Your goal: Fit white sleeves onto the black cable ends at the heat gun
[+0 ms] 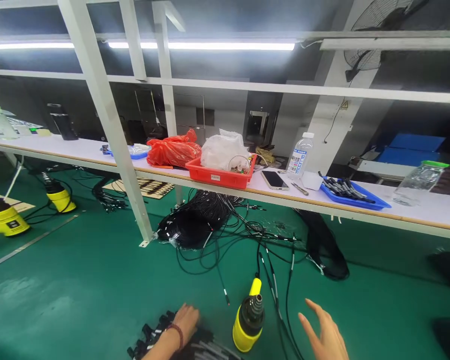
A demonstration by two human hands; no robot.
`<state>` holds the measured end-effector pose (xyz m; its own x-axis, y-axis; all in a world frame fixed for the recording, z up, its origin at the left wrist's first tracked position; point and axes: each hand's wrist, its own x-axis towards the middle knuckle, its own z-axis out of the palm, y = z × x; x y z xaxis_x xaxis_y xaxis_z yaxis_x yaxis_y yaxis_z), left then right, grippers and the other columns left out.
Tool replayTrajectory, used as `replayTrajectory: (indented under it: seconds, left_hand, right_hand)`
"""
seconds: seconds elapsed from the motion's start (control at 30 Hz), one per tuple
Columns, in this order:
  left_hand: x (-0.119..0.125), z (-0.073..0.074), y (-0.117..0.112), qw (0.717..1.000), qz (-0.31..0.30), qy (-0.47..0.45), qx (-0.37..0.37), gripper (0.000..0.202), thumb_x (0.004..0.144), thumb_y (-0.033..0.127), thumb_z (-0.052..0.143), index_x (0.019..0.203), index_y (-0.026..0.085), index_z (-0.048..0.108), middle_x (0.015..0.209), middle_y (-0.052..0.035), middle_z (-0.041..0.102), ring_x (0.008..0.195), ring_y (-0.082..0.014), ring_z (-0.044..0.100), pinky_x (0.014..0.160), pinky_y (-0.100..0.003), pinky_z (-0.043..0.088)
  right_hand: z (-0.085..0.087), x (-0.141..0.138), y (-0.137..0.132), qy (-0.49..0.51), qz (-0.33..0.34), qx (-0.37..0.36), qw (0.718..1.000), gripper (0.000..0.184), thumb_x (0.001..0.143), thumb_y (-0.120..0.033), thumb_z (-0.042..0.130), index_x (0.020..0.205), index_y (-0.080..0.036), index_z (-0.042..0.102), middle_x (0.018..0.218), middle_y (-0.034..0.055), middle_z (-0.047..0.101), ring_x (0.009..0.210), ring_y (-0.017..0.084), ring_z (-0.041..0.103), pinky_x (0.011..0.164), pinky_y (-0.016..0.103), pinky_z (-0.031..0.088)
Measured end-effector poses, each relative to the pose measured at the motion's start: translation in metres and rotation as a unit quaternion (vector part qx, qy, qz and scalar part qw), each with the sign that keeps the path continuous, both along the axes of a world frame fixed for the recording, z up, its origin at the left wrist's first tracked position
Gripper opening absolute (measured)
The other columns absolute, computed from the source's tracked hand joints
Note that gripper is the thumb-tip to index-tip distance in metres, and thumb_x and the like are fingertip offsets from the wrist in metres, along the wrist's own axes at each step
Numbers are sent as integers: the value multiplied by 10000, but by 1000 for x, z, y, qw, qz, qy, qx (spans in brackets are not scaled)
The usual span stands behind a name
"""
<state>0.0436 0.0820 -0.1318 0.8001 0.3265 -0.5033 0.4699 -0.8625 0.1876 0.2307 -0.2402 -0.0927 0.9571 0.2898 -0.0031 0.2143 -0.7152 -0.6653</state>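
Two hands: both at the bottom edge of the head view, on either side of a yellow-bodied unit [245, 332] with a black ribbed head [254, 314].
Left hand [185, 322]: palm down, touching a bundle of black cable ends [165, 335]; a red beaded bracelet [176, 334] circles the wrist. Fingers are partly hidden, so any grip cannot be told.
Right hand [324, 335]: wide open, fingers [311, 314] spread and raised, holding nothing, near a loose black cable [287, 320].
Unit position: over the green floor [97, 305], between the hands; cannot tell whether it stands or lies.
Unit axis: long, close to vertical in view, leaning slightly right; the black head and yellow tip point away from the person, toward the bench.
Leads: thin black cables spread across the floor toward a dense black cable coil [191, 225] beneath the white bench [322, 200].
Risk: the loose cables lie close around the unit, so a wide hand sweep could snag one and tip it. Dragging the bundle across them could tangle the ends.
Bench: holds a red plastic tray [219, 176], a smartphone [274, 180], a water bottle [300, 156] and a blue tray [354, 199].
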Motion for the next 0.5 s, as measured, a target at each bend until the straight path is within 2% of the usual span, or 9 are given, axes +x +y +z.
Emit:
replayTrajectory:
  seconds: [0.13, 0.27, 0.33, 0.4, 0.5]
  left_hand:
    - [-10, 25, 14, 999, -18, -31, 17, 172, 748, 164, 579, 878, 214, 679, 1006, -63, 689, 1042, -243, 597, 1025, -369, 333]
    - [-27, 64, 17, 995, -58, -75, -5, 90, 783, 205, 572, 751, 230, 652, 877, -36, 692, 919, -237, 618, 902, -337, 403]
    - [-32, 88, 8, 987, -95, -124, -36, 135, 838, 254, 538, 741, 225, 628, 844, -42, 675, 856, -228, 614, 866, -332, 414]
    - [-31, 115, -8, 974, -131, -174, -61, 183, 882, 290, 489, 749, 224, 595, 810, -42, 653, 786, -212, 596, 847, -327, 418]
    - [-20, 159, -40, 957, -166, -229, -68, 198, 928, 274, 403, 790, 236, 540, 798, -21, 628, 738, -186, 565, 869, -328, 403]
  right_hand:
    - [13, 0, -9, -30, 22, 13, 999, 520, 788, -590, 474, 1148, -242, 617, 1182, 92, 652, 1117, 320, 581, 868, 457, 519]
    - [42, -11, -8, -45, 34, 40, 998, 478, 812, -577, 486, 1145, -266, 629, 1196, 85, 650, 1080, 303, 610, 740, 385, 576]
    - [59, -17, -4, -47, 46, 70, 995, 465, 810, -567, 498, 1132, -262, 637, 1201, 84, 650, 1076, 292, 618, 738, 362, 585]
    - [76, -26, 3, -43, 79, 104, 991, 435, 812, -544, 514, 1103, -251, 653, 1169, 82, 671, 1061, 275, 633, 816, 352, 571]
    - [96, -42, 16, -4, 186, 129, 974, 381, 846, -488, 518, 1102, -241, 657, 1102, 80, 705, 1019, 242, 661, 881, 319, 541]
